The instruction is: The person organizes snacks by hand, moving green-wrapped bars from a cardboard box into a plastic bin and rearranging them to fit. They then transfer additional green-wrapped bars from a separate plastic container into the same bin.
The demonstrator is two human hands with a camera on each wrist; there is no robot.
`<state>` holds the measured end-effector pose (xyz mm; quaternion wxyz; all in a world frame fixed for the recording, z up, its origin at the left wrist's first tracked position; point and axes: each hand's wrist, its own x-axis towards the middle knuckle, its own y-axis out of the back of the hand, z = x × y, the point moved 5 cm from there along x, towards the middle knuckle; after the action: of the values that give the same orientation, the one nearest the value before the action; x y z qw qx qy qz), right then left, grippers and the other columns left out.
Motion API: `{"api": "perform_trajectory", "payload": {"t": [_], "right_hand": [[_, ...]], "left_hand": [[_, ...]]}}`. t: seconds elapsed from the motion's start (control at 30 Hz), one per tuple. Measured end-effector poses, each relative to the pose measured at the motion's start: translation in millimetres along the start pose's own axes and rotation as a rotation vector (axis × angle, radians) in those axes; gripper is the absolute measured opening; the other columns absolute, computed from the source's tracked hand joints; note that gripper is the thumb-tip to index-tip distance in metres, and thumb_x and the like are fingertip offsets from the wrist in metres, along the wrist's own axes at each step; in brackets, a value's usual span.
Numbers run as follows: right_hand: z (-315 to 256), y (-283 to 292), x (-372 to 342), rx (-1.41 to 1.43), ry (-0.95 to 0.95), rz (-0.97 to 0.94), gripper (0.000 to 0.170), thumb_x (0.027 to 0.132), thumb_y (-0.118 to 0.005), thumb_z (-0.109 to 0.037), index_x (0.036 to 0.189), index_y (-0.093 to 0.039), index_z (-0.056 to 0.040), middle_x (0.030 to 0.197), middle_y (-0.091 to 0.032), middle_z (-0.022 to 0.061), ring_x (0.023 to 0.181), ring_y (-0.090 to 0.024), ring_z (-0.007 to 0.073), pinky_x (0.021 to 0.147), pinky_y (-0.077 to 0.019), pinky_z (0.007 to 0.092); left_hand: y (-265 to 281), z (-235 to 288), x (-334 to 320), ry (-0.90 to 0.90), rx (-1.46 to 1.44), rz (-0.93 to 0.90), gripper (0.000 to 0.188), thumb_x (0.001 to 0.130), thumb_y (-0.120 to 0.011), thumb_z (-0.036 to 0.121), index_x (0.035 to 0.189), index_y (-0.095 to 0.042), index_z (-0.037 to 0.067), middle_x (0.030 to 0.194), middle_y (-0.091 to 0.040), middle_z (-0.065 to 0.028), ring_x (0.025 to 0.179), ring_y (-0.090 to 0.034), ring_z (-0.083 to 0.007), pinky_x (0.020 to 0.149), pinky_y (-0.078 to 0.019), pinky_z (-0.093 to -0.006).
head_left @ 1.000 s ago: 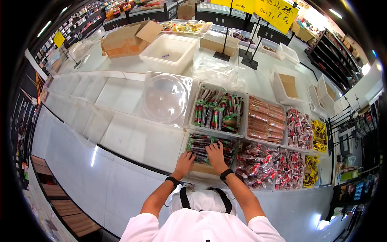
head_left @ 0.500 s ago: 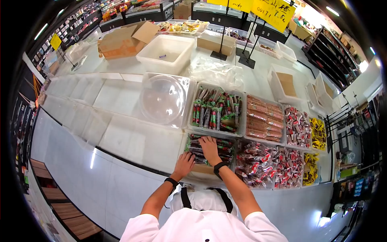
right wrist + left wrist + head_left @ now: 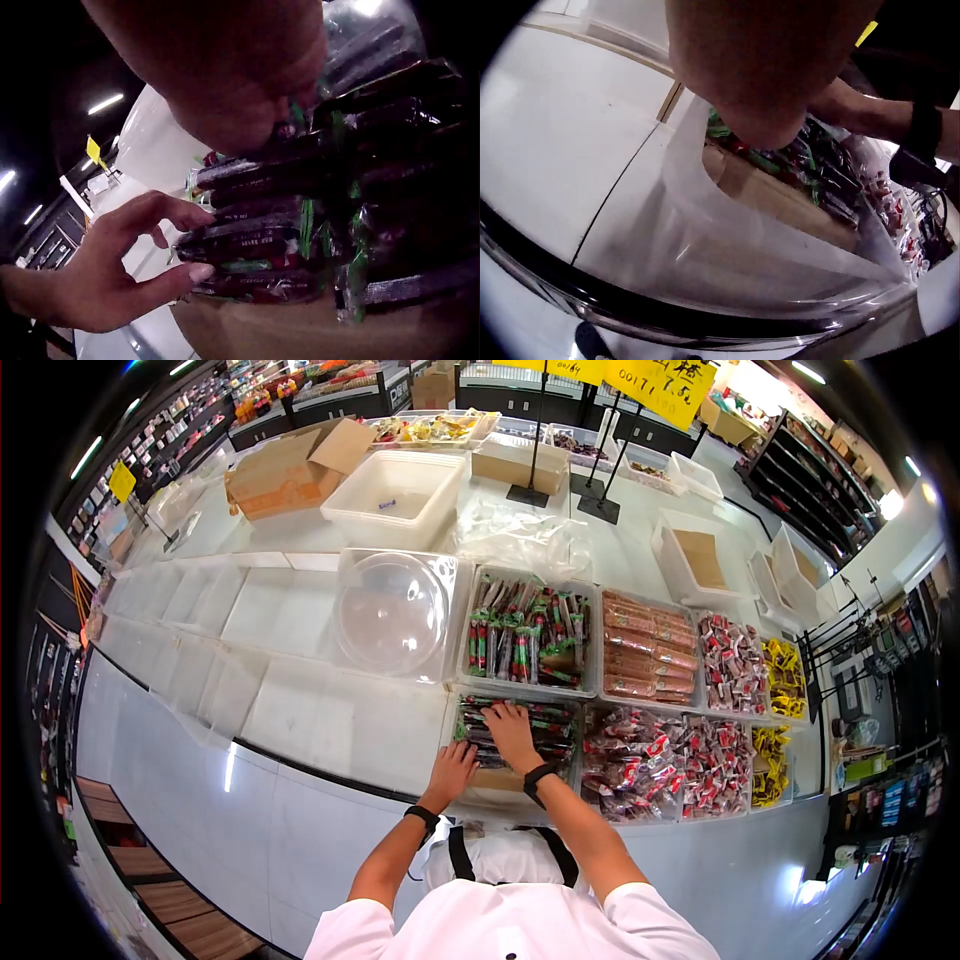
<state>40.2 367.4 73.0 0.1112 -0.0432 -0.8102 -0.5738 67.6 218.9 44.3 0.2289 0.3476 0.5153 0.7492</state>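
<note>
In a clear plastic bin [image 3: 742, 225] at the table's front edge lie rows of dark stick-shaped snack packs [image 3: 262, 244] in clear and green wrappers. A brown cardboard piece [image 3: 780, 202] lies at the bin's near side. My left hand [image 3: 455, 768] is at the left ends of the near packs. In the right wrist view its thumb [image 3: 180, 279] and forefinger stand apart, touching the pack ends. My right hand [image 3: 513, 735] lies over the packs farther back, fingers stretched toward the left; the right wrist view hides most of its fingertips.
Behind stands a bin of similar packs [image 3: 525, 630], beside one of pinkish-brown rolls [image 3: 650, 650]. Bins of red-and-white packets [image 3: 715, 770] and yellow packets [image 3: 785, 680] are on the right. A clear lid [image 3: 393, 615] lies left; a white tub [image 3: 395, 495] and carton [image 3: 285, 475] stand behind.
My right hand has moved left across the packs, closer to my left hand. The left hand stays at the pack ends. The head view has shifted slightly.
</note>
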Motion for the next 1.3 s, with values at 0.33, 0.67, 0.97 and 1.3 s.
{"api": "perform_trajectory", "payload": {"t": [0.33, 0.67, 0.97, 1.3], "right_hand": [[8.4, 17.8, -9.4, -0.086, 0.104, -0.083, 0.042, 0.079, -0.058, 0.000, 0.119, -0.056, -0.0108, 0.112, -0.056, 0.0089, 0.109, -0.050, 0.0283, 0.099, -0.0324, 0.0474], [11.3, 30.5, -9.3, -0.022, 0.106, 0.082, 0.030, 0.087, -0.056, -0.012, 0.116, -0.055, -0.0051, 0.111, -0.056, 0.0096, 0.105, -0.050, 0.0282, 0.095, -0.0349, 0.0436], [16.1, 85.6, -2.1, 0.135, 0.142, 0.262, 0.023, 0.081, -0.061, -0.006, 0.104, -0.061, -0.0035, 0.100, -0.061, 0.0104, 0.096, -0.056, 0.0296, 0.087, -0.0430, 0.0411], [94.6, 85.5, 74.1, 0.216, -0.623, -0.102, 0.063, 0.084, -0.064, -0.047, 0.115, -0.056, 0.0068, 0.109, -0.061, 0.0238, 0.100, -0.060, 0.0366, 0.083, -0.0501, 0.0431]], "left_hand": [[15.1, -1.2, 2.2, 0.028, -0.104, 0.038, 0.044, 0.085, -0.058, 0.030, 0.117, -0.054, 0.000, 0.115, -0.053, -0.0176, 0.111, -0.047, -0.0338, 0.089, -0.0396, -0.0439], [20.1, -1.9, 6.9, -0.009, -0.107, 0.011, 0.045, 0.084, -0.058, 0.031, 0.115, -0.055, -0.001, 0.115, -0.053, -0.0183, 0.113, -0.047, -0.0348, 0.091, -0.0390, -0.0439], [60.3, -11.3, 33.2, 0.031, -0.246, 0.152, 0.037, 0.079, -0.062, 0.017, 0.111, -0.055, -0.001, 0.110, -0.055, -0.0192, 0.106, -0.050, -0.0368, 0.087, -0.0421, -0.0452], [72.6, -32.2, 173.8, 0.210, -0.587, 0.185, 0.044, 0.080, -0.060, 0.008, 0.120, -0.047, -0.004, 0.116, -0.052, -0.0233, 0.105, -0.051, -0.0416, 0.090, -0.0432, -0.0460]]}}
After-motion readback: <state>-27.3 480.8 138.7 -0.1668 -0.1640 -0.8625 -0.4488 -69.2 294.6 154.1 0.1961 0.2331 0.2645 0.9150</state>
